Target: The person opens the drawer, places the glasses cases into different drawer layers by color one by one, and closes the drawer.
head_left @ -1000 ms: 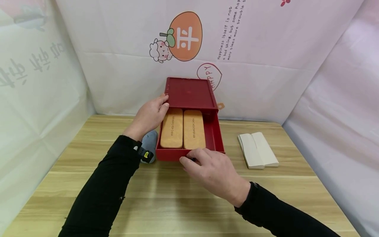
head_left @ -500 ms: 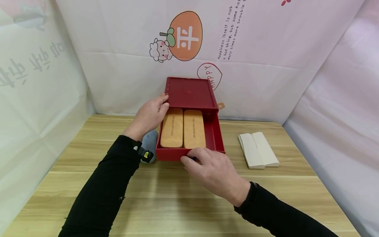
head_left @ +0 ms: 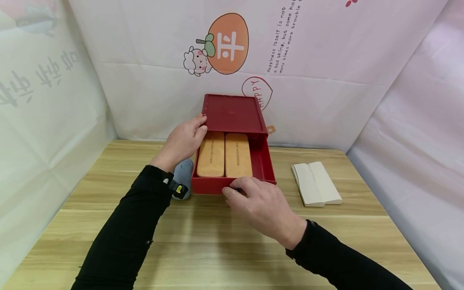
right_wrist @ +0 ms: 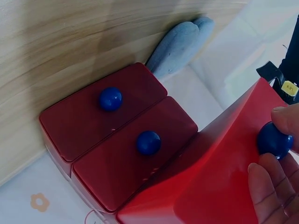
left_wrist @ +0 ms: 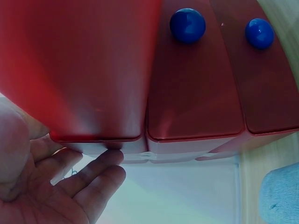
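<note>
A red drawer cabinet (head_left: 233,112) stands against the backdrop, its top drawer (head_left: 262,165) pulled out toward me. Inside lie two tan rounded boxes (head_left: 211,161) with printed lettering, side by side on the left. My right hand (head_left: 262,207) pinches the drawer's blue knob (right_wrist: 274,140) between thumb and fingers. At the cabinet's left side my left hand (head_left: 183,141) rests with its fingers (left_wrist: 96,172) fairly straight along the wall. In the right wrist view, two lower drawers (right_wrist: 126,172) are closed, each with a round blue knob (right_wrist: 148,142).
A grey-blue, rounded, fabric-like object (head_left: 183,173) lies left of the cabinet, partly behind the left wrist. On the right of the wooden table (head_left: 203,249) are white folded papers (head_left: 315,183), possibly an open booklet. Cloth backdrops (head_left: 145,96) enclose the table's back and sides.
The drawer's front, the tan boxes and my right hand have shifted slightly away from me, toward the cabinet. My left hand holds the same place.
</note>
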The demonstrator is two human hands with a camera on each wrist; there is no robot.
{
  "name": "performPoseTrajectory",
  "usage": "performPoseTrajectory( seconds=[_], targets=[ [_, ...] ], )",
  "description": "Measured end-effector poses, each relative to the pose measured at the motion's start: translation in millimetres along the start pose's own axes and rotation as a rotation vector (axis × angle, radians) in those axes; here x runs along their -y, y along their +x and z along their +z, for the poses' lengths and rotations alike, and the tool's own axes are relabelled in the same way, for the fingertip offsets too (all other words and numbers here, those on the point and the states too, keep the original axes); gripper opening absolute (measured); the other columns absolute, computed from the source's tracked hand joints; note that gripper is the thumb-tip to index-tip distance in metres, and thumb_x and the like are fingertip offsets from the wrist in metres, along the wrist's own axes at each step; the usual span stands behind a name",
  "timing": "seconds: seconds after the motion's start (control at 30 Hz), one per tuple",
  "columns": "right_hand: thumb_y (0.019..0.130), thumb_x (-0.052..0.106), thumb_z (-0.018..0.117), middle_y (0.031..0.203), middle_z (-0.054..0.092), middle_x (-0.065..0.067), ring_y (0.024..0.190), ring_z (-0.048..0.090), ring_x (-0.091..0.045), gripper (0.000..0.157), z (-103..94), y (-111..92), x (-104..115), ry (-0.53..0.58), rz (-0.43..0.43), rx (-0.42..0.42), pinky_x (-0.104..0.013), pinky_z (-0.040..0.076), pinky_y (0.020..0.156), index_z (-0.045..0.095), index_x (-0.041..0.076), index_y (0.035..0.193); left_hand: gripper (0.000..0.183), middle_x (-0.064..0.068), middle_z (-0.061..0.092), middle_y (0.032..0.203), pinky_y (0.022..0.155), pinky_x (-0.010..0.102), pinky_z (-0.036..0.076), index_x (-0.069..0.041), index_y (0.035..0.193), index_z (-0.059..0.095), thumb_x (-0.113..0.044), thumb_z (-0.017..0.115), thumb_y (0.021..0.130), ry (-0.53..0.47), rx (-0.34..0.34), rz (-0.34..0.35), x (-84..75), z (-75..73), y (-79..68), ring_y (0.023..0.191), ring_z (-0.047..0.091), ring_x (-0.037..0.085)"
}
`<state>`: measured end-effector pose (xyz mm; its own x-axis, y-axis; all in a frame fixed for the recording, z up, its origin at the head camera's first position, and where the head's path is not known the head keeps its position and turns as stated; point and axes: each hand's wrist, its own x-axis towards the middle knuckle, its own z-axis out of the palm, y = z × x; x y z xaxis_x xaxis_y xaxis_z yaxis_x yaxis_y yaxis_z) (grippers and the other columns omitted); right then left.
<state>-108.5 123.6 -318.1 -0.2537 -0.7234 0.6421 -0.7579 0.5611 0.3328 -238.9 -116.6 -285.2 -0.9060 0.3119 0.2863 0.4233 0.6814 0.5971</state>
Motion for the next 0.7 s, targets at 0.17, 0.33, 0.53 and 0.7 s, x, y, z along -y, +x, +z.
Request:
performPoseTrajectory(
  seconds=[0.17, 0.33, 0.53, 0.7],
  targets=[
    [0.084, 0.019, 0.074, 0.106, 0.064, -0.009, 0.085, 0.064, -0.018, 0.030, 1.1, 1.2, -3.5, 0.020, 0.021, 0.018, -0.033, 0.059, 0.070, 0.069, 0.010, 0.111, 0.056, 0.007, 0.030, 0.160, 0.117, 0.039, 0.026, -0.009, 0.153, 0.035, -0.037, 0.033, 0.105, 0.006, 0.000, 0.002, 1.0, -0.1, 0.7, 0.144, 0.026, 0.018],
    [0.082, 0.018, 0.074, 0.103, 0.065, -0.009, 0.082, 0.064, -0.017, 0.028, 5.5, 3.6, -7.4, 0.008, 0.025, -0.028, -0.032, 0.059, 0.066, 0.070, 0.009, 0.108, 0.056, 0.008, 0.031, 0.159, 0.118, 0.040, 0.025, -0.008, 0.152, 0.036, -0.038, 0.031, 0.105, 0.006, -0.005, 0.009, 1.0, -0.7, 1.1, 0.144, 0.026, 0.019],
    [0.082, 0.016, 0.072, 0.100, 0.065, -0.009, 0.074, 0.063, -0.017, 0.023, 10.1, 6.5, -13.4, 0.005, 0.041, -0.072, -0.030, 0.057, 0.058, 0.070, 0.009, 0.104, 0.058, 0.008, 0.032, 0.159, 0.118, 0.039, 0.024, -0.008, 0.152, 0.037, -0.042, 0.029, 0.105, -0.007, -0.008, 0.010, 0.7, -0.9, 1.0, 0.144, 0.027, 0.018],
    [0.083, 0.018, 0.073, 0.102, 0.065, -0.010, 0.075, 0.063, -0.017, 0.026, 11.5, 7.8, -17.8, 0.016, 0.071, -0.029, -0.030, 0.057, 0.061, 0.070, 0.009, 0.107, 0.062, 0.006, 0.032, 0.159, 0.118, 0.038, 0.025, -0.008, 0.152, 0.036, -0.047, 0.025, 0.104, -0.019, -0.010, 0.008, 0.4, -0.8, 0.5, 0.144, 0.026, 0.016]
  ],
)
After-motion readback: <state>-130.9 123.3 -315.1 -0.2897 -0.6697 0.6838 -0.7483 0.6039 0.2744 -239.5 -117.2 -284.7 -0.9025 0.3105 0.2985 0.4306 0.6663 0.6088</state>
